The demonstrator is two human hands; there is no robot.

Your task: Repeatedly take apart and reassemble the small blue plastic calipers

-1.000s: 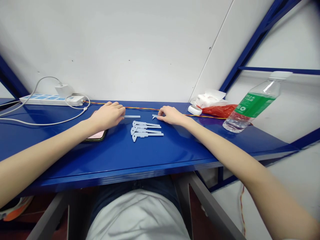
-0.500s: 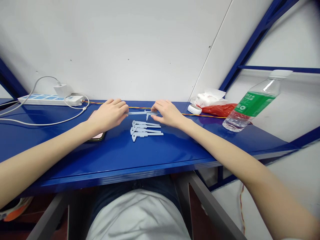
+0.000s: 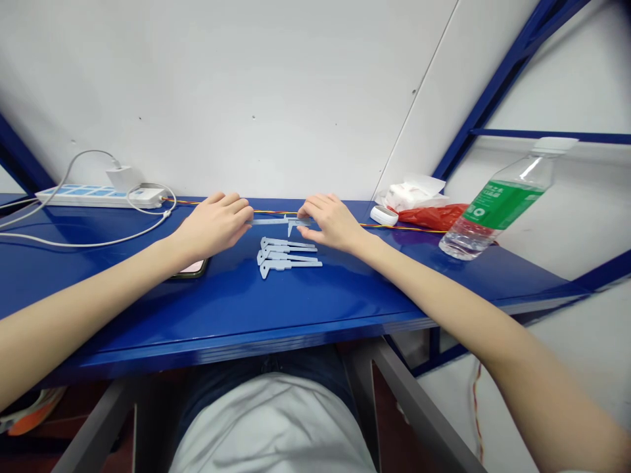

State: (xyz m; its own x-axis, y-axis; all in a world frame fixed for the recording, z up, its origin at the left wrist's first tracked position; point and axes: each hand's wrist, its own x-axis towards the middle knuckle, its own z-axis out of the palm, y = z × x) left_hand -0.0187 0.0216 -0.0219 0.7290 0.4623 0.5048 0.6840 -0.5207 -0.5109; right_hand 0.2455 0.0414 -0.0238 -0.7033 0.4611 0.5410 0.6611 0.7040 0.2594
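Note:
Between my two hands a pale grey-blue caliper (image 3: 271, 222) stretches sideways near the back of the blue table. My left hand (image 3: 217, 223) is closed on its left end, the fingers covering that tip. At the other end, by the jaws, my right hand (image 3: 331, 222) pinches it between thumb and fingers. Just in front of it, several more calipers of the same colour (image 3: 290, 265) lie stacked in a loose, overlapping row, with their jaws to the left. A phone (image 3: 194, 268) lies partly hidden under my left wrist.
On the left a white power strip (image 3: 89, 196) holds a charger (image 3: 121, 177) with a looped white cable. To the right are a small white device (image 3: 384, 215), a tissue pack (image 3: 411, 192), a red bag (image 3: 436, 215) and a water bottle (image 3: 503, 203). Thin coloured wires (image 3: 409, 228) run along the back.
Hardly anything differs. My left hand and forearm have shifted very slightly, and the caliper stays between both hands. The stacked calipers have not moved.

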